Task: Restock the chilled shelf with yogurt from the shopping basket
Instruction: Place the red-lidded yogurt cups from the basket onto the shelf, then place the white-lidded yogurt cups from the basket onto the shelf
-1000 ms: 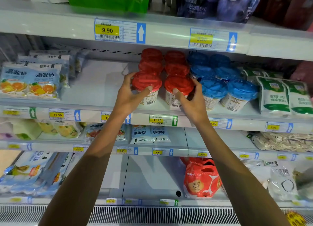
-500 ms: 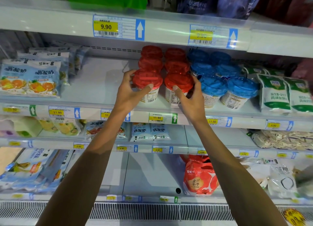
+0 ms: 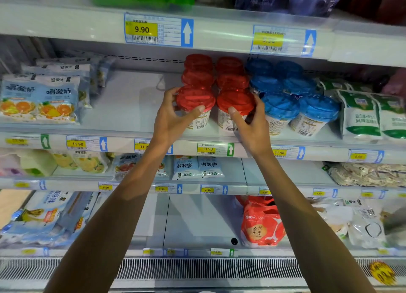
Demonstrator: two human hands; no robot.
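Observation:
Two rows of red-lidded yogurt cups stand on the chilled shelf [image 3: 123, 125]. My left hand [image 3: 173, 119] grips the front left red-lidded cup [image 3: 194, 99], thumb across its front and fingers behind it. My right hand [image 3: 252, 125] grips the front right red-lidded cup [image 3: 235, 101] the same way. Both cups stand upright at the shelf's front edge. More red-lidded cups [image 3: 197, 73] line up behind them. The shopping basket is out of view.
Blue-lidded yogurt cups [image 3: 281, 105] stand just right of the red ones, then green-labelled pouches [image 3: 360, 114]. Orange-printed yogurt bags [image 3: 39, 99] lie at the shelf's left, with bare shelf between. The upper shelf edge with price tags [image 3: 158, 30] hangs close above. Lower shelves hold more bags.
Both hands stay on the two front red-lidded cups. The view has shifted slightly; the cups sit in nearly the same place on the shelf.

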